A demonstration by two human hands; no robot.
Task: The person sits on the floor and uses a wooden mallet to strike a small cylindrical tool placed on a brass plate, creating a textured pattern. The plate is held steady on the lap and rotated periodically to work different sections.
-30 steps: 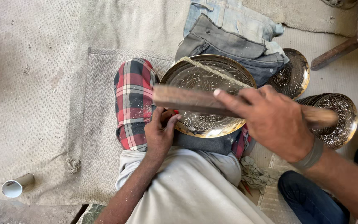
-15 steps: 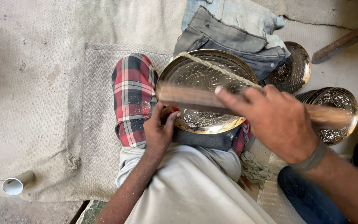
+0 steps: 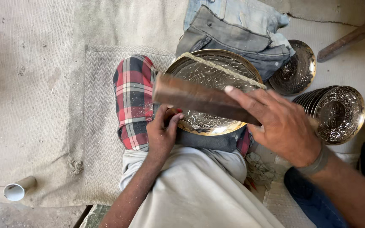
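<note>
Here the person sits on the floor with a big round brass plate (image 3: 210, 90) propped on the lap, at 12 o'clock from the body. The right hand (image 3: 281, 124) is wrapped tight around a long flat wooden stick (image 3: 199, 98), held across the plate from 9 to 3 o'clock. The left hand (image 3: 162, 133) is closed on something small at the plate's 8 o'clock rim.

To do this well, I think the left hand should hold steady, and the stick should come down flat and gently, so the pattern is not bent.

I cannot make out what the left hand pinches; the fingers hide it. The stick covers the plate's middle. The folded jeans (image 3: 237, 29) hide its far edge. More plates (image 3: 339, 112) at 3 o'clock are stacked, too close to count.
</note>
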